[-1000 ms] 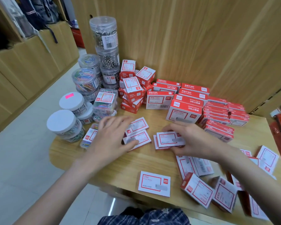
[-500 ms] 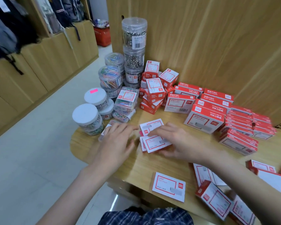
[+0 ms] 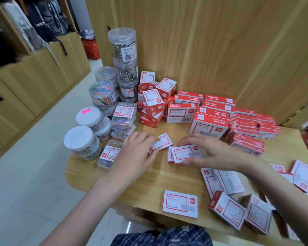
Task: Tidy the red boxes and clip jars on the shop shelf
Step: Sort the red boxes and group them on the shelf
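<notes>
While both hands gathered flat red boxes mid-frame on the shelf, the left hand pinched one staple box and the right hand gripped a small stack; clip jars stood upper left. Next, probably, merging them squarely.

Two hands in frame: left hand, right hand. Left-centre: three white-lidded jars, a stack of three clear jars of silver clips, at least two jars of coloured clips. Red boxes from centre to right edge are too many and too overlapped to count exactly, well over twenty.
</notes>
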Demonstrator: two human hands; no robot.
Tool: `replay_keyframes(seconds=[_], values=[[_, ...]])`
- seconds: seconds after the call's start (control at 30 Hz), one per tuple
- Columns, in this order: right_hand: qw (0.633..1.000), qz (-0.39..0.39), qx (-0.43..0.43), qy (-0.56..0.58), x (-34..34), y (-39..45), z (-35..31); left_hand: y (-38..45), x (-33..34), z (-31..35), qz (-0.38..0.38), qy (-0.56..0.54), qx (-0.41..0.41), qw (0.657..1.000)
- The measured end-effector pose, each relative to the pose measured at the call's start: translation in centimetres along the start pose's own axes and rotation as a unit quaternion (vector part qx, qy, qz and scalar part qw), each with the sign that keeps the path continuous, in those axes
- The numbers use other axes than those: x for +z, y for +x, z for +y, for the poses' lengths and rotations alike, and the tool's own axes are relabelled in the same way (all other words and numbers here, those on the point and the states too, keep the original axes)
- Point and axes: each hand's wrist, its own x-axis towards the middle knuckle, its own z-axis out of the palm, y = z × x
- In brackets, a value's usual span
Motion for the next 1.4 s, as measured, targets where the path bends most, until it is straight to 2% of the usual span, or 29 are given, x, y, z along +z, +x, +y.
replay_keyframes(seconds=[0.1, 0.37, 0.63, 0.8, 0.87, 0.97, 1.03, 1.07, 1.2, 1.3, 1.4], values=[[1.000, 0.022, 0.021, 0.008, -0.3, -0.4, 0.0, -0.2, 0.5, 0.2, -0.005, -0.016, -0.001, 1.000], [0.999, 0.014, 0.040, 0.023, 0.5, -0.8, -0.6, 0.2, 1.2, 0.3, -0.010, -0.027, 0.030, 0.999], [0.990, 0.134, -0.002, 0.040, 1.0, -1.9, -0.6, 0.9, 1.0, 1.1, -0.015, -0.081, 0.054, 0.995], [0.976, 0.188, 0.029, 0.108, -2.8, -7.2, 1.7, 3.2, 1.4, 3.4, 0.007, -0.117, 0.088, 0.989], [0.960, 0.216, 0.063, 0.164, -4.6, -9.7, 3.2, 4.3, 2.2, 4.7, 0.029, -0.134, 0.108, 0.985], [0.913, 0.325, 0.127, 0.212, -6.3, -11.1, 5.7, 6.0, 3.5, 6.9, 0.074, -0.139, 0.110, 0.981], [0.889, 0.385, 0.159, 0.190, -7.0, -10.1, 7.0, 6.9, 3.9, 8.3, 0.094, -0.127, 0.095, 0.983], [0.888, 0.396, 0.165, 0.164, -7.3, -9.2, 7.3, 7.2, 4.0, 8.8, 0.099, -0.123, 0.089, 0.983], [0.921, 0.352, 0.144, 0.084, -7.3, -7.0, 7.8, 7.6, 4.1, 9.9, 0.124, -0.098, 0.088, 0.984], [0.945, 0.290, 0.110, 0.104, -6.8, -7.6, 8.2, 7.7, 4.3, 10.5, 0.123, -0.088, 0.092, 0.984], [0.962, 0.245, 0.088, 0.079, -6.5, -7.6, 8.6, 7.7, 5.0, 11.2, 0.114, -0.088, 0.095, 0.985]])
